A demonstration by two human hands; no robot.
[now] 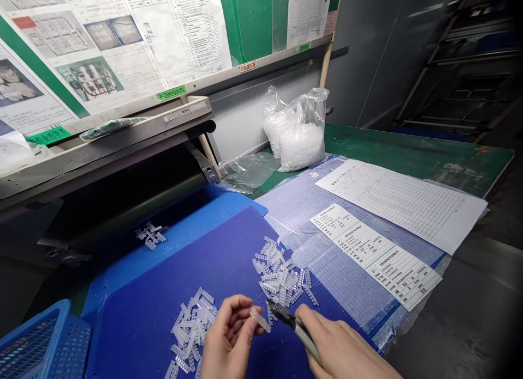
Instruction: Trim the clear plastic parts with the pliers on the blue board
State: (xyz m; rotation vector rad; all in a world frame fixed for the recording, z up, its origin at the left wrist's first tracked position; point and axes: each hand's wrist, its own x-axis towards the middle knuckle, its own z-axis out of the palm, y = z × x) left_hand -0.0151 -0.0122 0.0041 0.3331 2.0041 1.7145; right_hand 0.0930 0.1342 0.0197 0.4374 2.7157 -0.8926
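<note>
Pinching a small clear plastic piece (pixel 260 319) between thumb and fingertips, the left hand (pixel 229 341) is closed on it just above the blue sheet (pixel 196 270) near the bottom edge of the view. The right hand (pixel 343 349) is wrapped around the handles of a pair of cutters (pixel 292 323), whose dark tip sits just beside the held piece, touching it or nearly so. To the left of the hands lies a heap of clear pieces (pixel 192 327); a second heap (pixel 281 278) lies just beyond the cutters. A few more pieces (pixel 151 234) rest farther back near the dark roller. On the worktop (pixel 408 153) to the right lie a label sheet (pixel 376 256) and a printed form (pixel 402 202), with a plastic bag (pixel 298 131) of white parts behind. A blue basket (pixel 36 343) stands at the lower left corner.
</note>
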